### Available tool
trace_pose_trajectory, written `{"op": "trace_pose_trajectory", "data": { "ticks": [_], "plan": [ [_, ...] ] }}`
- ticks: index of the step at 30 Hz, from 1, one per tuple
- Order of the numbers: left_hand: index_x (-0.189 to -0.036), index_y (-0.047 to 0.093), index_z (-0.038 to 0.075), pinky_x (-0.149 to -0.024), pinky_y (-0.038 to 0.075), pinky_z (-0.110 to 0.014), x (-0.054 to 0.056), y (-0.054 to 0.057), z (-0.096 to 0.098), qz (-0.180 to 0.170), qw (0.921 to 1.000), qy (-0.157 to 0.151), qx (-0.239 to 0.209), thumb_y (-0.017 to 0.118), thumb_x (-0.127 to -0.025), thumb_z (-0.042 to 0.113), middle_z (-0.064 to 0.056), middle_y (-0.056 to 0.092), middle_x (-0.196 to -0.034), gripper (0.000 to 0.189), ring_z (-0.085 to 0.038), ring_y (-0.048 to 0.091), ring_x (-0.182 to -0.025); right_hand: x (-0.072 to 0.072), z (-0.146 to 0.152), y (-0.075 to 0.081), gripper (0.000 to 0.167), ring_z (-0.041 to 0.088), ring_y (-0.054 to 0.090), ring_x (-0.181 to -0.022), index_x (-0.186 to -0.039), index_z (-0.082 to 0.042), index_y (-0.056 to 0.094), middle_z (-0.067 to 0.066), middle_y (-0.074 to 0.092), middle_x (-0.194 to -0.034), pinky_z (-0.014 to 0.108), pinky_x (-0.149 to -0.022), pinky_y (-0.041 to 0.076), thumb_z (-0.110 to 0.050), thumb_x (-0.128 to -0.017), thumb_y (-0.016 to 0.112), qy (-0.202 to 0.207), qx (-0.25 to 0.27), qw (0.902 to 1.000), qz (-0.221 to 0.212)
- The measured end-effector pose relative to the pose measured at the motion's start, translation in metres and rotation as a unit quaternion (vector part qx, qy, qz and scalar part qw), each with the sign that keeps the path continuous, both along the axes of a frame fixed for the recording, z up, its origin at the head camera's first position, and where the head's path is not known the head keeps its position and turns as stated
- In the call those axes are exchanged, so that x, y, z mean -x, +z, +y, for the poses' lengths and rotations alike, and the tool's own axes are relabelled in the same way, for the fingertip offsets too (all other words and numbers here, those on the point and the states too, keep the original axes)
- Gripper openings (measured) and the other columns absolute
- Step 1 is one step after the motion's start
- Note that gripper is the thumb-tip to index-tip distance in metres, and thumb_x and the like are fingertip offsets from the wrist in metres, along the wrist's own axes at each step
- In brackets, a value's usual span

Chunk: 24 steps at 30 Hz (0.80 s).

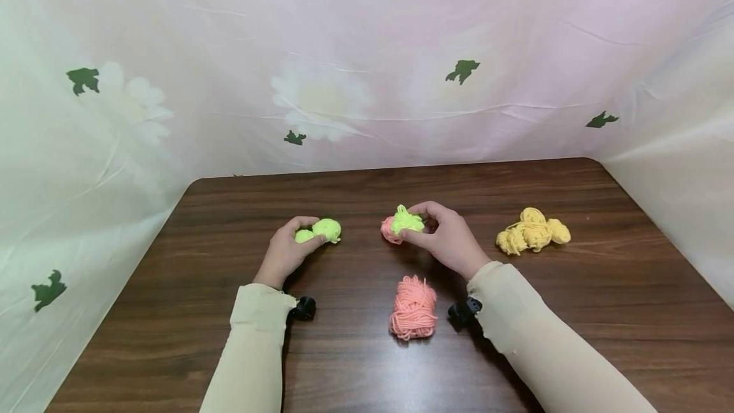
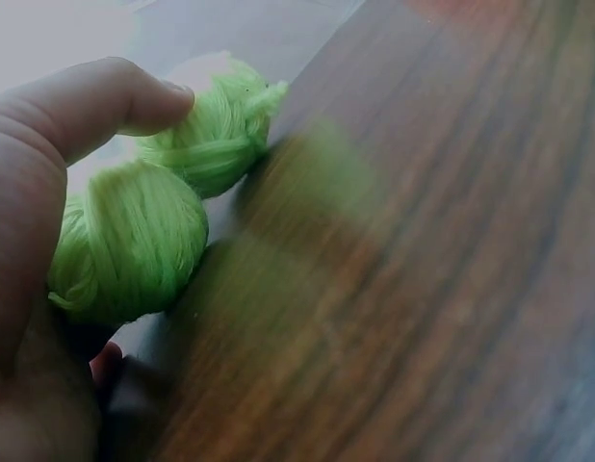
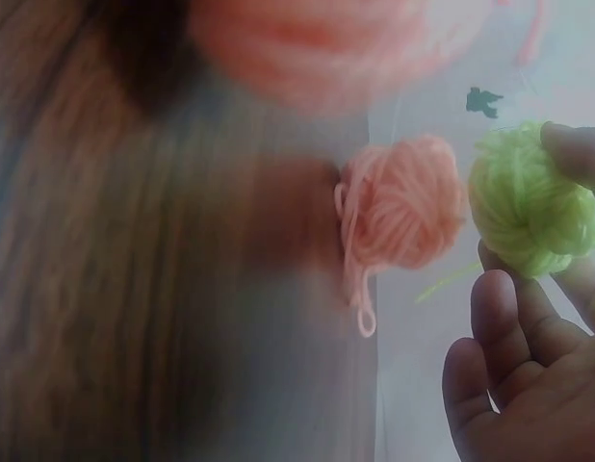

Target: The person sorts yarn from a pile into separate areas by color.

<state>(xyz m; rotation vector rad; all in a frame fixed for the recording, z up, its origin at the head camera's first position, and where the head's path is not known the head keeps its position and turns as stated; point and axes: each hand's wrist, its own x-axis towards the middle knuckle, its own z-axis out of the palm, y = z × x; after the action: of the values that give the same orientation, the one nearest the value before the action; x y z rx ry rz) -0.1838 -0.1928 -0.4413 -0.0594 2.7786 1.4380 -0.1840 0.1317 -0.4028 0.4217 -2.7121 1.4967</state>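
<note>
Two neon-green yarn balls [image 2: 134,241] sit side by side at the table's left middle. My left hand [image 1: 288,249] is curled around them, its thumb lying on the farther ball [image 1: 327,229]. My right hand [image 1: 450,241] pinches another green yarn ball [image 3: 529,197] between thumb and fingers, held up off the tabletop. Just behind and left of that ball is a small pink yarn ball [image 1: 390,230] on the table, with a loose loop hanging in the right wrist view. Nearer to me, between the forearms, lies a larger pink yarn skein [image 1: 413,308].
Several yellow yarn balls [image 1: 533,231] are grouped on the right side of the dark wood table [image 1: 355,362]. A pale floral cloth [image 1: 367,81] hangs behind and along both sides. A small black camera is strapped at each wrist.
</note>
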Motion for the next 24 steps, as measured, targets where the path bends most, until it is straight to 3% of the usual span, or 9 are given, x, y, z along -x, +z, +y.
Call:
{"op": "trace_pose_trajectory", "data": {
  "ticks": [24],
  "plan": [
    [-0.127,0.068,0.026,-0.082,0.046,-0.037,-0.003,0.0,-0.001,0.016,0.9996,-0.018,-0.016,0.075,-0.091,0.029,-0.004,0.062,-0.134,0.037,-0.025,0.053,-0.101,-0.011,-0.04,0.012,0.04,0.02,0.057,-0.083,-0.116,-0.019,0.068,0.003,0.064,-0.094,0.034,-0.071,0.048,-0.029,-0.082,0.085,0.041,-0.002,0.9991,-0.011]
  ]
}}
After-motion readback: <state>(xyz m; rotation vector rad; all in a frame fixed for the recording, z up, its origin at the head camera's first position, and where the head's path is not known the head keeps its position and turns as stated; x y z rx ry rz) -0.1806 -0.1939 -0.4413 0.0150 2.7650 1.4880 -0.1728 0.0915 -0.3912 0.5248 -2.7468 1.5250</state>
